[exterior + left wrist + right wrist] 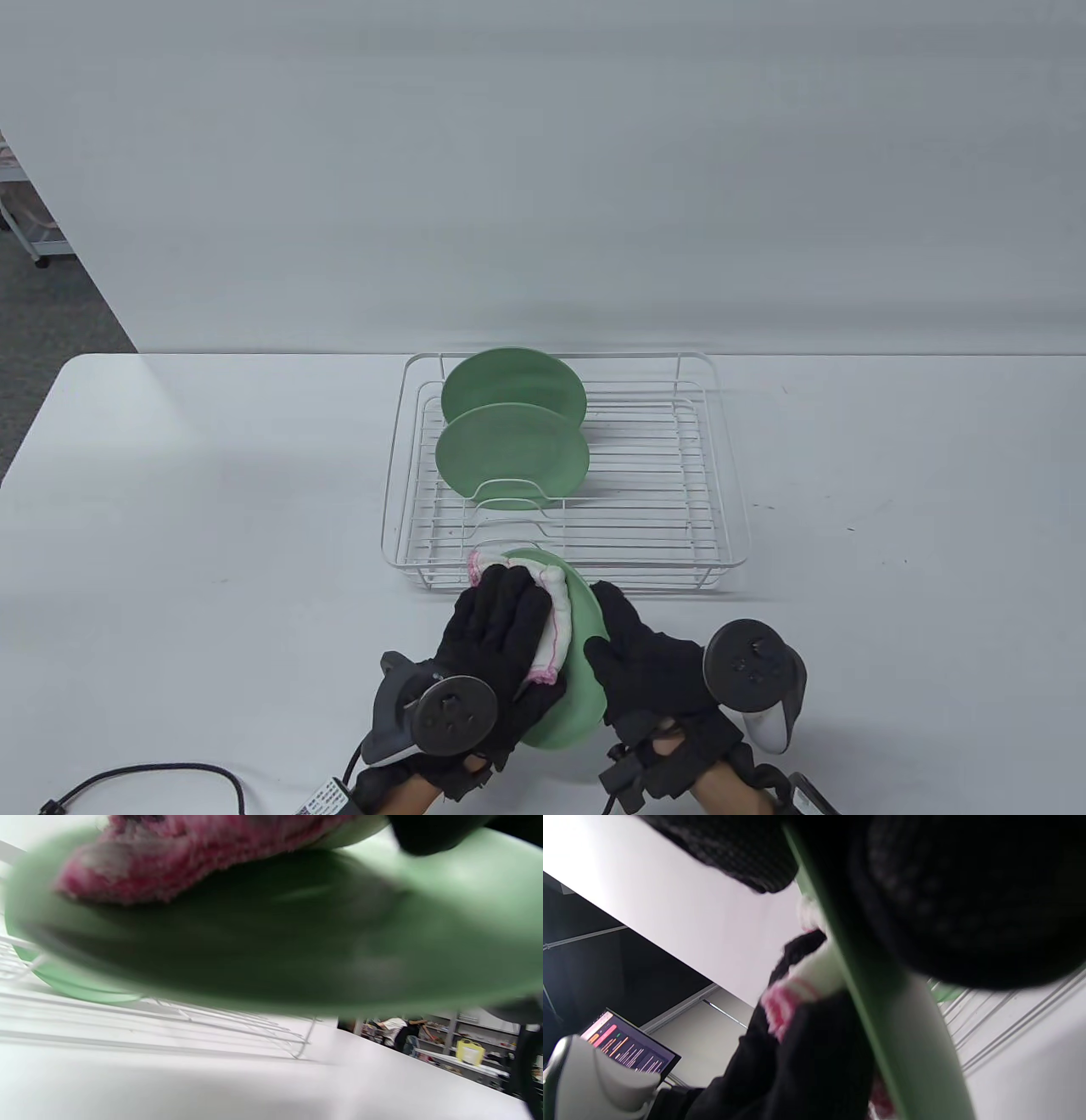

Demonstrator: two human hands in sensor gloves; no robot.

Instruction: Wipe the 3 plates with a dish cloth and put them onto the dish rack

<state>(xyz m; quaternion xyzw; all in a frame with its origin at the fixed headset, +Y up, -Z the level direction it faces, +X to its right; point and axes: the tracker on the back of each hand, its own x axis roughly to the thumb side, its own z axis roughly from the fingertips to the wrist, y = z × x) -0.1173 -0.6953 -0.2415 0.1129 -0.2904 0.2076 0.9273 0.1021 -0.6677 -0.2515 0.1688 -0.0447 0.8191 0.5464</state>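
A green plate (581, 679) is held on edge above the table near the front, just short of the white wire dish rack (730, 543). My right hand (645, 654) grips its right rim, thumb over the edge. My left hand (501, 628) presses a white dish cloth with pink trim (551, 628) against the plate's face, fingers spread over the cloth. Two more green plates (513, 386) (512, 454) stand upright in the rack's left slots. The left wrist view shows the plate (297, 942) and cloth (169, 857) close and blurred. In the right wrist view the plate's rim (882, 1035) runs diagonally.
The rack's right half holds nothing. A black cable (144, 777) lies at the table's front left. The table's left edge (34, 424) drops to grey floor. Shelves and a person show far off in the left wrist view.
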